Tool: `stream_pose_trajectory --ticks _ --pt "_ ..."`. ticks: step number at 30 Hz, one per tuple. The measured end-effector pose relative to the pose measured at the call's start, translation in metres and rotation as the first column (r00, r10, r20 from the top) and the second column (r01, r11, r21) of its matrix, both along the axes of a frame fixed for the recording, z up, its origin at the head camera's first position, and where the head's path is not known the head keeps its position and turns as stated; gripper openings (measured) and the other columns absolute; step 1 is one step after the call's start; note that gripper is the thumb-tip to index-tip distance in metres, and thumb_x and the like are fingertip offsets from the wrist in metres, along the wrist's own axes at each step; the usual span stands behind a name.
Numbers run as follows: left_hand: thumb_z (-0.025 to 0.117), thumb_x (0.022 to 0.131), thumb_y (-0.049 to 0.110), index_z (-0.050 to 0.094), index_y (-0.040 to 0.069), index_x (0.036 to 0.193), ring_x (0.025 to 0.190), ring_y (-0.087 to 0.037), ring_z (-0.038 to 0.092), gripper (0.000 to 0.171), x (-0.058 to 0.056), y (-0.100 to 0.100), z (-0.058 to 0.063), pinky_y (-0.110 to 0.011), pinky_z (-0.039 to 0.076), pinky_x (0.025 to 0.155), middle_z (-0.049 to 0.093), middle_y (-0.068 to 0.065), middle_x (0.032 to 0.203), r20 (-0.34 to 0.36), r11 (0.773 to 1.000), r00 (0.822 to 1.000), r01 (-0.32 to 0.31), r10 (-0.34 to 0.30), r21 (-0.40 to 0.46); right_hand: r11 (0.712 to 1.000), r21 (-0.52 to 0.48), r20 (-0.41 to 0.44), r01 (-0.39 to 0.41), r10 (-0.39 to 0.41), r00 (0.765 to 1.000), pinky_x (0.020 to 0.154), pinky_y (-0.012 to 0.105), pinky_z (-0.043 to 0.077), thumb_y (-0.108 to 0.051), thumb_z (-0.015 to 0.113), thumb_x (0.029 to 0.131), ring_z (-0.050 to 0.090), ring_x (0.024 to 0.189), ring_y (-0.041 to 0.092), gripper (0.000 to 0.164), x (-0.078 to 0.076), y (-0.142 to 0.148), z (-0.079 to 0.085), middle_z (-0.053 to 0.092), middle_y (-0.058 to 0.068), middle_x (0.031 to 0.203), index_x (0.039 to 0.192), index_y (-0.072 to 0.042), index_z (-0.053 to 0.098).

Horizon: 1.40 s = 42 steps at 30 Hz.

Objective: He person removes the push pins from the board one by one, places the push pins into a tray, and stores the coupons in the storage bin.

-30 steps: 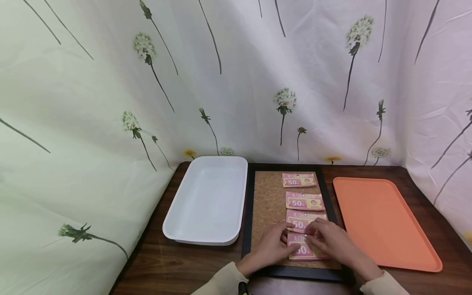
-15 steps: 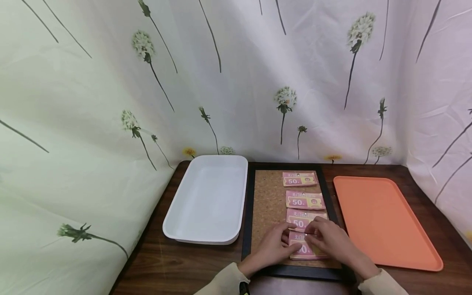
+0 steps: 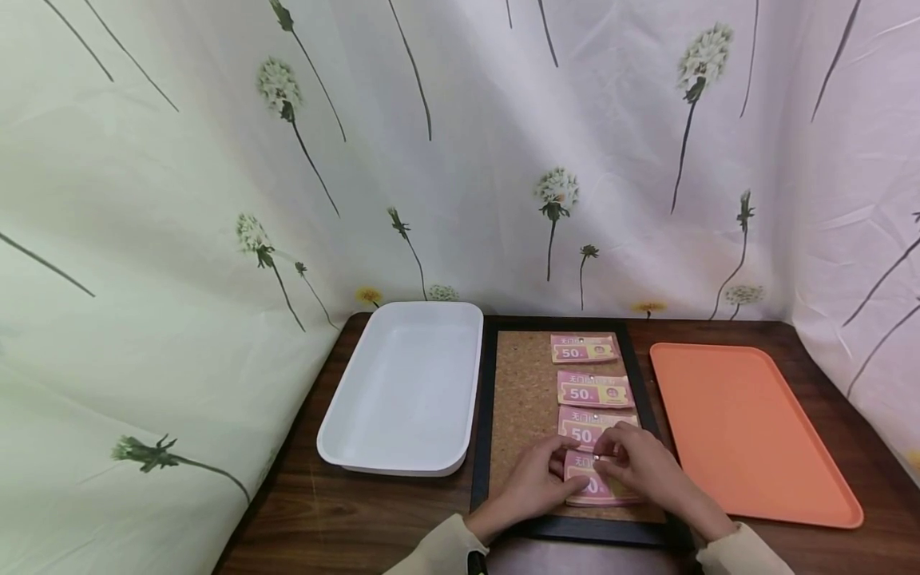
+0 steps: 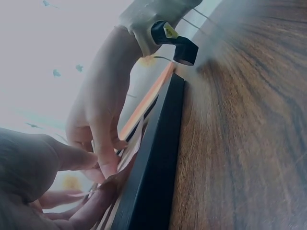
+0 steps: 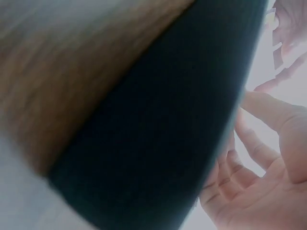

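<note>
A framed corkboard (image 3: 523, 383) lies on the table with a column of pink-and-yellow coupons along its right side. My left hand (image 3: 528, 483) holds the lowest coupon (image 3: 591, 484) by its left edge, thumb on its face, index fingertip near its upper corner. At that coupon's top edge, my right hand (image 3: 643, 471) pinches with thumb and index finger around a small pushpin (image 3: 596, 458), mostly covered by the fingertips. Just above is another coupon (image 3: 582, 429), partly overlapped by both hands. In the left wrist view the coupon's edge (image 4: 125, 172) curves up between the fingers.
A deep white tray (image 3: 470, 383) stands left of the board, and a flat orange tray (image 3: 747, 431) lies to its right. Two more coupons, the upper (image 3: 584, 349) and the lower (image 3: 593, 390), are fixed higher on the cork. A floral curtain (image 3: 489, 200) hangs behind the table.
The lowest coupon has slid slightly to the right under my hands. Both hands stay almost in place, and the other coupons and the trays are unmoved.
</note>
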<state>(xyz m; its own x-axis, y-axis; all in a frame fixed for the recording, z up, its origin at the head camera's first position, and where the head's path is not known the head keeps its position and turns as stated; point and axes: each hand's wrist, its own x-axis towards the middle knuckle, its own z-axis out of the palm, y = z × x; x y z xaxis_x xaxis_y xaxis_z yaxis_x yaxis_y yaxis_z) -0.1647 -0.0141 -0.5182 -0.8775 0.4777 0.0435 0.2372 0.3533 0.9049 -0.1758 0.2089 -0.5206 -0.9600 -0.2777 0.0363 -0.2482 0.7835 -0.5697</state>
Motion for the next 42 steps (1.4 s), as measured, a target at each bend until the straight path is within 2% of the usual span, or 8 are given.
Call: stream_pose_trajectory --ticks 8,14,21,27,42 --pt "0.077 0.090 0.006 0.064 -0.004 0.127 0.079 0.002 0.066 0.041 0.001 0.002 0.000 -0.011 0.053 0.069 0.071 -0.022 0.107 -0.018 1.000 1.000 0.007 -0.007 0.023 0.998 -0.055 -0.006 0.022 -0.023 1.000 0.060 0.021 0.041 -0.018 0.087 0.084 0.049 0.068 0.001 0.015 0.002 -0.002 0.000 0.061 -0.005 0.082 0.088 -0.019 0.072" --pt "0.070 0.088 -0.008 0.064 -0.005 0.127 0.078 0.000 0.066 0.040 0.003 0.003 0.001 -0.011 0.053 0.068 0.072 -0.024 0.105 -0.016 0.999 1.000 0.011 -0.010 0.035 0.993 -0.100 0.084 0.067 -0.058 0.995 0.063 0.022 0.044 -0.015 0.087 0.083 0.053 0.072 0.006 0.016 0.003 -0.006 0.003 0.063 -0.002 0.085 0.089 -0.014 0.073" --pt "0.070 0.087 -0.009 0.065 -0.004 0.126 0.079 0.001 0.065 0.040 0.003 0.004 0.000 -0.012 0.053 0.068 0.071 -0.022 0.107 -0.013 1.000 1.000 -0.008 0.008 0.026 0.980 -0.125 0.187 0.155 -0.130 0.974 0.061 0.024 0.043 -0.010 0.085 0.084 0.054 0.073 0.013 0.014 0.003 -0.011 0.005 0.063 0.000 0.082 0.090 -0.010 0.072" --pt "0.070 0.086 -0.010 0.065 -0.004 0.125 0.079 -0.002 0.067 0.040 0.005 0.005 0.000 -0.013 0.053 0.067 0.072 -0.021 0.106 -0.008 0.999 1.000 -0.019 0.019 0.034 0.974 -0.115 0.186 0.194 -0.171 0.968 0.058 0.024 0.041 -0.013 0.085 0.085 0.054 0.069 0.013 0.012 0.002 -0.014 0.005 0.063 -0.001 0.076 0.086 -0.011 0.073" --pt "0.069 0.086 -0.011 0.066 -0.001 0.126 0.080 0.001 0.065 0.041 0.006 0.007 -0.005 -0.013 0.053 0.067 0.073 -0.020 0.109 0.015 0.998 0.999 -0.038 0.037 0.050 0.966 -0.132 0.215 0.222 -0.191 0.958 0.054 0.024 0.040 -0.012 0.084 0.085 0.056 0.064 0.014 0.012 0.001 -0.016 0.006 0.065 -0.001 0.070 0.079 -0.011 0.073"
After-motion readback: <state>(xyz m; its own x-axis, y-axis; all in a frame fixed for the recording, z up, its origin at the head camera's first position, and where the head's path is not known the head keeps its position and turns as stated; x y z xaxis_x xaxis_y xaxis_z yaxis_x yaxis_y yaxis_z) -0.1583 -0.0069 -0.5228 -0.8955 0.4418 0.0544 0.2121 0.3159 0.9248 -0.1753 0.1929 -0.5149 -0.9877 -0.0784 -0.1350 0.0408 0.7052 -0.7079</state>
